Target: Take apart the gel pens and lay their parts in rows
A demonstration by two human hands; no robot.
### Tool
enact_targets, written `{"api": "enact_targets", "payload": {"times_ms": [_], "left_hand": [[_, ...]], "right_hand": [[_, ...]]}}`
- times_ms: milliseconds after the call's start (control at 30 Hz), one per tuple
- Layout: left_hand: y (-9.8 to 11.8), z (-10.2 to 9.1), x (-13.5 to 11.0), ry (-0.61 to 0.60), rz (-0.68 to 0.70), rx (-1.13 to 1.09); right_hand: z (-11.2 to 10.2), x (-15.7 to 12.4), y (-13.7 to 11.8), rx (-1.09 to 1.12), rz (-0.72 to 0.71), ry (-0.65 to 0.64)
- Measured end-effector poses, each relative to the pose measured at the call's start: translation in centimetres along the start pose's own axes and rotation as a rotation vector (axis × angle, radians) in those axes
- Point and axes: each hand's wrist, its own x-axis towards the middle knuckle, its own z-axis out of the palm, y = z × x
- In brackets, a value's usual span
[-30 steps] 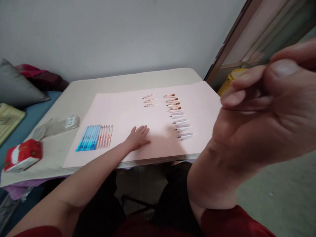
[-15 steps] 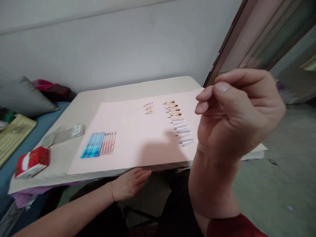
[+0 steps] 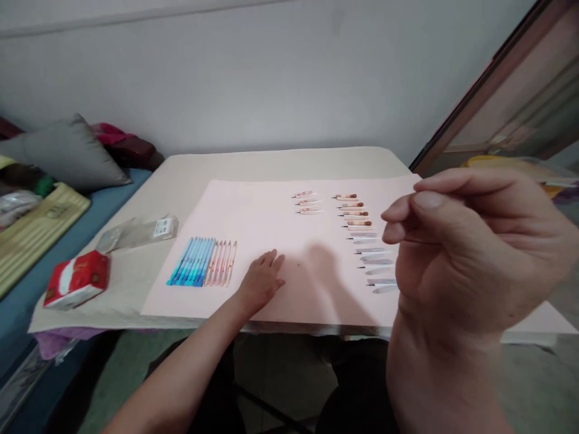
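Note:
My left hand (image 3: 262,278) is over the pink sheet (image 3: 271,307) with its fingers apart and nothing in them. It is to the right of a row of blue pens (image 3: 192,262) and pale pink pens (image 3: 221,263), lined up side by side. My right hand (image 3: 470,241) is raised close to the camera, thumb and fingertips pinched together. Whatever the pinch holds, if anything, is too small or hidden to make out. Behind that hand lies a column of pen parts: brown-ended pieces (image 3: 357,214) and clear grey pieces (image 3: 377,261) with dark tips. Farther back are pinkish clear pen parts (image 3: 307,203).
A red tissue pack (image 3: 76,279) and a clear plastic package (image 3: 140,232) lie at the left of the cream-covered table (image 3: 253,164). A grey cushion (image 3: 72,154) is beyond, on a blue surface. A wall stands behind the table.
My left hand has moved from the table's front edge up over the pink sheet. My right hand stays raised and pinched. The view has turned, so the table appears shifted right.

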Motion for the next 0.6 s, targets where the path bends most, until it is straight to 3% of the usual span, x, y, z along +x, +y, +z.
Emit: {"api": "enact_targets", "payload": {"times_ms": [100, 167, 267, 300, 367, 433, 533, 600], "left_hand": [[-0.6, 1.3, -0.2, -0.074, -0.126, 0.025], [0.0, 1.6, -0.8, -0.118, -0.085, -0.009], [1.8, 0.6, -1.7, -0.209, 0.277, -0.209], [2.4, 0.1, -1.9, -0.303, 0.425, -0.333], [3.1, -0.8, -1.9, -0.457, 0.523, -0.533], [3.3, -1.1, -1.3, -0.398, 0.381, -0.510], [3.0, -0.4, 0.5, -0.142, 0.075, -0.240], [2.8, 0.3, 1.8, -0.046, 0.003, -0.176]], "right_hand": [[1.5, -0.8, 0.7, 0.008, 0.034, -0.050], [2.3, -1.4, 1.3, -0.006, 0.058, -0.097], [2.8, -1.9, 2.1, -0.040, 0.070, -0.149], [2.8, -1.9, 2.4, -0.051, 0.067, -0.154], [2.5, -1.8, 2.8, -0.071, 0.058, -0.157], [1.9, -1.6, 3.0, -0.086, 0.054, -0.159], [1.2, -1.2, 3.2, -0.089, 0.056, -0.153], [0.9, -1.0, 3.2, -0.072, 0.043, -0.138]]}}
